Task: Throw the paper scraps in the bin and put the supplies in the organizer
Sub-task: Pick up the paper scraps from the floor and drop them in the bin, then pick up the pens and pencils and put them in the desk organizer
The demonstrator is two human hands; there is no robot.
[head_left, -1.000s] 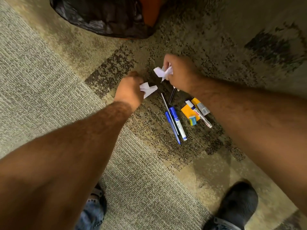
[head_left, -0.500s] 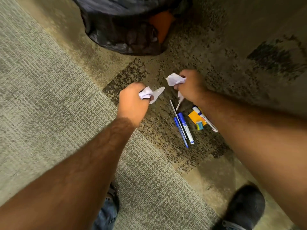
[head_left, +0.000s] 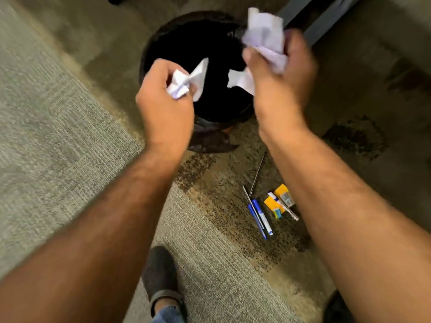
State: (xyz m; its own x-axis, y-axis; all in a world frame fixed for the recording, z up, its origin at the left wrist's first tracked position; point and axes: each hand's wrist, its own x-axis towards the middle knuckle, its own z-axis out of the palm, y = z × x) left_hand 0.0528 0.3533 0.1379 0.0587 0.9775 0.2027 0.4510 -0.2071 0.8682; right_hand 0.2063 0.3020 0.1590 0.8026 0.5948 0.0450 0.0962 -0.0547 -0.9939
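My left hand (head_left: pixel 163 106) is closed around a crumpled white paper scrap (head_left: pixel 186 81), held over the near left rim of the round bin (head_left: pixel 154 44), which has a black liner. My right hand (head_left: pixel 279 85) grips several crumpled white scraps (head_left: pixel 265 40), blurred, over the bin's right side. On the carpet below my right forearm lie the supplies: blue pens (head_left: pixel 260 214), a thin dark stick (head_left: pixel 256 174), a white marker (head_left: pixel 281 203), orange sticky pads (head_left: pixel 271 202) and a small grey sharpener (head_left: pixel 286 197). No organizer is in view.
The floor is patterned carpet (head_left: pixel 58 136) in grey and brown patches. My dark shoes (head_left: pixel 161 278) stand near the bottom edge. A dark grey furniture leg (head_left: pixel 326 17) crosses the top right behind the bin.
Both hands rose from the floor and moved forward to above the bin, each still holding paper. The camera tilted up, so the bin's opening now shows.
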